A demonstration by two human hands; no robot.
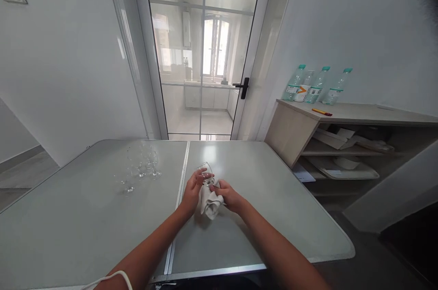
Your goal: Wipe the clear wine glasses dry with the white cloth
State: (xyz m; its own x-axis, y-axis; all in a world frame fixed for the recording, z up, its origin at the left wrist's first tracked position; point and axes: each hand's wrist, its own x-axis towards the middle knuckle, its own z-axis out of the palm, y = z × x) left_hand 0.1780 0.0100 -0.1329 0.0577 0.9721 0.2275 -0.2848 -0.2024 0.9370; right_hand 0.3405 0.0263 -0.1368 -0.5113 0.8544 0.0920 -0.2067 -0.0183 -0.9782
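Observation:
My left hand [195, 186] is closed around the bowl of a clear wine glass [205, 169], which tilts away from me above the table. A crumpled white cloth [211, 204] hangs below the bowl, over the glass's lower end. My right hand [228, 193] pinches the cloth against the glass from the right. The stem and foot are hidden by the cloth and fingers. To the left, several clear stemmed glasses [142, 164] stand grouped on the table.
The pale grey-green table [273, 199] has a metal seam left of my hands. A glass door [201, 53] stands beyond it. On the right, a wooden shelf [297, 121] carries several plastic bottles [316, 87], a white cup [303, 92] and a yellow-red pen-like object [321, 111].

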